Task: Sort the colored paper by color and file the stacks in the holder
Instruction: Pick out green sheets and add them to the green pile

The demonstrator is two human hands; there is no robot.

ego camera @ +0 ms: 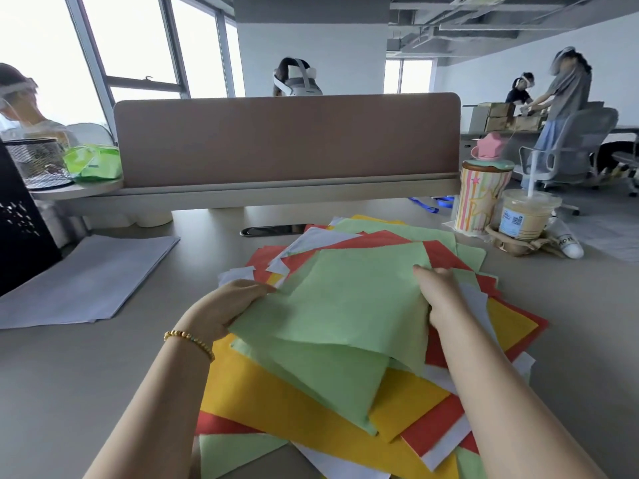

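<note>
A mixed heap of paper (304, 416) in green, yellow, red and pale lavender lies spread on the desk in front of me. On top of it, several green sheets (345, 305) are lifted off the heap. My left hand (228, 305) grips their left edge. My right hand (439, 295) pinches their right edge, thumb on top. A neat stack of pale lavender sheets (86, 274) lies apart at the left. A black perforated holder (20, 219) stands at the far left edge, partly cut off.
A brown desk divider (287, 140) closes off the back. At the right stand a striped cup (480, 198) and an iced drink with a straw (525, 216). A mesh basket (38, 160) and a green packet (93, 164) sit at the back left. People work beyond the divider.
</note>
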